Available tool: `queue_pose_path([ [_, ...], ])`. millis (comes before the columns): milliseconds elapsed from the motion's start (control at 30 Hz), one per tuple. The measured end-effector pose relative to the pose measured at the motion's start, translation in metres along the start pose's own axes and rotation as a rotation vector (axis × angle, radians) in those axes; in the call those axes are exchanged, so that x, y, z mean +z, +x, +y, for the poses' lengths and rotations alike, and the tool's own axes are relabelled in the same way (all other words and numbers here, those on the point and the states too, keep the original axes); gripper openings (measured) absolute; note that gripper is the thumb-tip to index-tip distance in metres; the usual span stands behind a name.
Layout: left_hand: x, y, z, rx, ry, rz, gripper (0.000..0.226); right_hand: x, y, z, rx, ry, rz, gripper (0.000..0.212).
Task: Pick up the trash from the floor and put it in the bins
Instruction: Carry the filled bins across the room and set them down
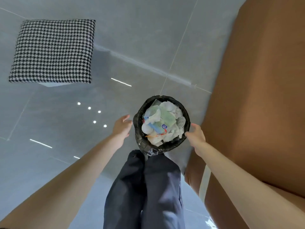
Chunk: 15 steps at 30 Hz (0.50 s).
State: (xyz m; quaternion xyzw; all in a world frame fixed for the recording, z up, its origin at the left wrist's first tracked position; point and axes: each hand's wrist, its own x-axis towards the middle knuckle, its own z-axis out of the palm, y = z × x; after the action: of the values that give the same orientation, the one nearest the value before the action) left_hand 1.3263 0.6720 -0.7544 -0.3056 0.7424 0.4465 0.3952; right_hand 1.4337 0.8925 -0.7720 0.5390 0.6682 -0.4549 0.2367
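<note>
Dark trousers (145,187) at bottom centre. Left hand (123,125) open, fingers relaxed, just left of the bin (165,147). Right hand (195,134) loosely spread at its right rim, gripping nothing. Bin sits centre frame on the grey floor (66,129) - black liner, heaped with trash (162,123). Brown sofa (257,96) on the right, houndstooth cushion (52,51) at upper left.

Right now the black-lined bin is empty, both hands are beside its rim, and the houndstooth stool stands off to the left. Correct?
Not empty: the head view shows the bin heaped with trash, crumpled paper and wrappers. The rest stands: the left hand and right hand are beside its rim, the houndstooth stool off to the left.
</note>
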Motion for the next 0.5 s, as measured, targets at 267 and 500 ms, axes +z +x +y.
queue_pose_path([
  [267,0.073,0.109,-0.052,0.148,0.138,-0.027,0.040,0.049,0.104,0.063,-0.006,0.016,0.098,0.051],
  [500,0.072,0.127,-0.071,0.155,0.192,0.069,0.035,0.052,0.118,0.070,-0.063,0.025,0.176,0.041],
])
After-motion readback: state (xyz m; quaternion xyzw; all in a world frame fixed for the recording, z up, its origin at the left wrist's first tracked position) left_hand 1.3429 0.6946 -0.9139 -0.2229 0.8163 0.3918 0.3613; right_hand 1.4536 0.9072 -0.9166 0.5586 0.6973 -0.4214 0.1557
